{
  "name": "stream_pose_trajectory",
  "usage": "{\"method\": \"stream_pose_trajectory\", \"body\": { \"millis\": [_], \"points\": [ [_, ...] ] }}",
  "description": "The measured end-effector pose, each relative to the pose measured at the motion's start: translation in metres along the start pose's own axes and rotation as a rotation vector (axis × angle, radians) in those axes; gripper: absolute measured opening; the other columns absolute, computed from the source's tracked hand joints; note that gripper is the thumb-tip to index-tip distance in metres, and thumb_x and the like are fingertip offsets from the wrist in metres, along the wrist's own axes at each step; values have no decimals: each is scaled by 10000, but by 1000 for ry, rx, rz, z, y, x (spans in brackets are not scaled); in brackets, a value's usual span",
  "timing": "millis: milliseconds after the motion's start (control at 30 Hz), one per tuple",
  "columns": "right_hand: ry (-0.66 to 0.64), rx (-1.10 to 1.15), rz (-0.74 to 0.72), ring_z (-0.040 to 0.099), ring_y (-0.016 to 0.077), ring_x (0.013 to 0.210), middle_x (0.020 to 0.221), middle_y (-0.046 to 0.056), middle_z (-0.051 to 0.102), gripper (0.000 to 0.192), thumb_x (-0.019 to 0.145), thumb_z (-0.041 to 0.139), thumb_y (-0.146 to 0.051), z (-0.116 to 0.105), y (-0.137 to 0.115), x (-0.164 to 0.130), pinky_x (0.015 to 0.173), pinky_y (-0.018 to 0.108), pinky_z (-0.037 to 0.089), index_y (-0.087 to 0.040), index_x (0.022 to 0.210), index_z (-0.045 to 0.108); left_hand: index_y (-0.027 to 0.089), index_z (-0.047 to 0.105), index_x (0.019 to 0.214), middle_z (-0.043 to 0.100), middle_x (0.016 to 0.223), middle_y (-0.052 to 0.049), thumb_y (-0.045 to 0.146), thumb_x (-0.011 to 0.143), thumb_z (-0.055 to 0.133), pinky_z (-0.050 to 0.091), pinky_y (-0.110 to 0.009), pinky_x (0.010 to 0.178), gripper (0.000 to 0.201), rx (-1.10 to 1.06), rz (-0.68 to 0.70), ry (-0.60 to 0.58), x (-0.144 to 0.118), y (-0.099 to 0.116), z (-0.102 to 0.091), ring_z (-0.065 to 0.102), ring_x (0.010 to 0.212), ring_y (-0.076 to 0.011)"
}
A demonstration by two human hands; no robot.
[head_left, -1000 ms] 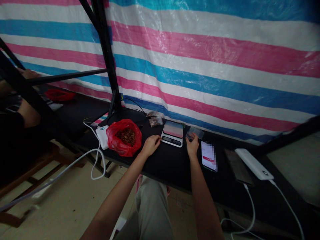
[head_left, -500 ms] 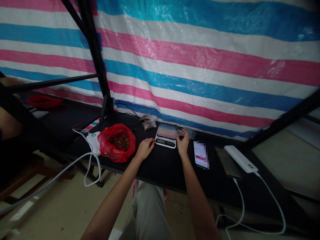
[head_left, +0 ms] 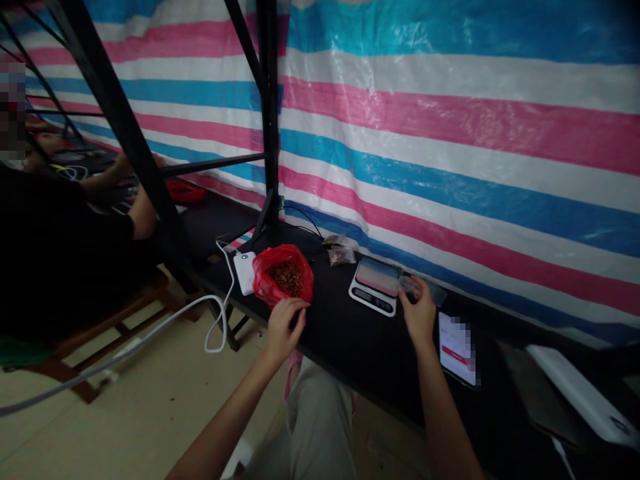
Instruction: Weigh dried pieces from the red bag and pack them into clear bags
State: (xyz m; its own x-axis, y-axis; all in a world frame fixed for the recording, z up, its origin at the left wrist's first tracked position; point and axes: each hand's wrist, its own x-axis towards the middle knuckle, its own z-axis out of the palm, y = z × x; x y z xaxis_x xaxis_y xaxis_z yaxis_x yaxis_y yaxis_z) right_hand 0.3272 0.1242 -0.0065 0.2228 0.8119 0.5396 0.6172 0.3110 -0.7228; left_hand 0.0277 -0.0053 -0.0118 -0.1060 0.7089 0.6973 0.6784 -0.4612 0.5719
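My left hand (head_left: 286,328) is at the near edge of a red plastic bag (head_left: 261,283). Its thumb and fingertips come together in a pinch, and I cannot make out whether anything is between them. Small brown pieces (head_left: 285,277) fill the bag's open mouth. My right hand (head_left: 420,312) is closed around a small clear plastic cup (head_left: 409,287), just right of the scale. The white digital kitchen scale (head_left: 373,300) has nothing on its shiny platform (head_left: 379,276).
Small clear packets (head_left: 341,252) lie behind the scale. A lit phone (head_left: 457,350), a dark flat device (head_left: 533,387) and a white power bank (head_left: 580,393) lie to the right. Another white power bank (head_left: 244,270) with a cable is left of the bag. A co-worker (head_left: 65,247) sits further left.
My left hand has moved from the scale's left side to the red bag's near edge. The right hand stays by the scale with the clear cup. My view has turned left.
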Motion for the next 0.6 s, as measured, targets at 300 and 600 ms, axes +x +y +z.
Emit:
{"method": "stream_pose_trajectory", "body": {
  "millis": [300, 600],
  "points": [
    [-25, -32, 38, 590, 236, 970, 1071, 108, 624, 487, 714, 570, -405, -9, 7, -2, 843, 417, 454, -186, 1143, 504, 189, 552, 1039, 529, 1078, -91, 227, 827, 452, 368, -409, 931, 237, 269, -179, 82, 43, -62, -51, 478, 1044, -240],
    [-505, 19, -498, 517, 203, 1039, 1129, 69, 585, 365, 778, 521, -180, 78, -122, -22, 896, 363, 409, -201, 1141, 500, 111, 295, 1291, 316, 1305, -164, 249, 739, 552, 216, -465, 1073, 625, 106, -352, 266, 37, -92, -22, 276, 1272, -293]
  ]
}}
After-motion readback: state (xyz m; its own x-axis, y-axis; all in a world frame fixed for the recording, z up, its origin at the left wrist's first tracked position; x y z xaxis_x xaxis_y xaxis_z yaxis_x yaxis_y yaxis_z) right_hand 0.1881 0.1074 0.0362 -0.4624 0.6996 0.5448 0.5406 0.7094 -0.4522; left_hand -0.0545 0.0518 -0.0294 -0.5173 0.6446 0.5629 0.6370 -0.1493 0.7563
